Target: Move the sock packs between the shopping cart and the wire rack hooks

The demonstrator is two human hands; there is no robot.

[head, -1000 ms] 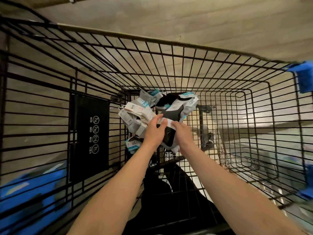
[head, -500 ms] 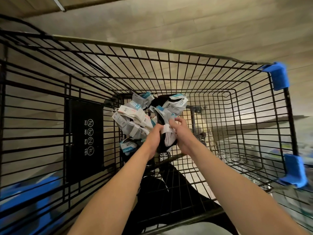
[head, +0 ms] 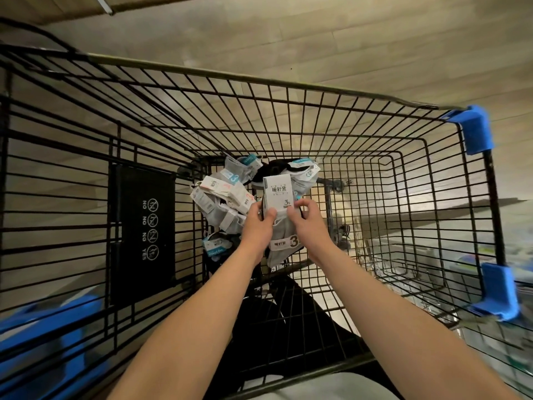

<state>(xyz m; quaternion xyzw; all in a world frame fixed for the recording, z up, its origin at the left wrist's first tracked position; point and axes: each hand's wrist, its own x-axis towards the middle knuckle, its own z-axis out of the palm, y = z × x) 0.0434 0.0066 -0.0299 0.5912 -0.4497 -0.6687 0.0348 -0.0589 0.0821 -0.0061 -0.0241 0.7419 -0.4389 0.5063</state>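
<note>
Our left hand and right hand pinch between them a grey sock pack with a white printed card sleeve, thumbs curled on its front. Just beyond our fingers lies a heap of similar grey and white sock packs, inside the black wire shopping cart with blue plastic corner guards.

Heaped in the far left corner of the cart: sock packs. Just right of the heap, held above the cart floor between left hand and right hand: one sock pack. On the left wall: a sign.
</note>
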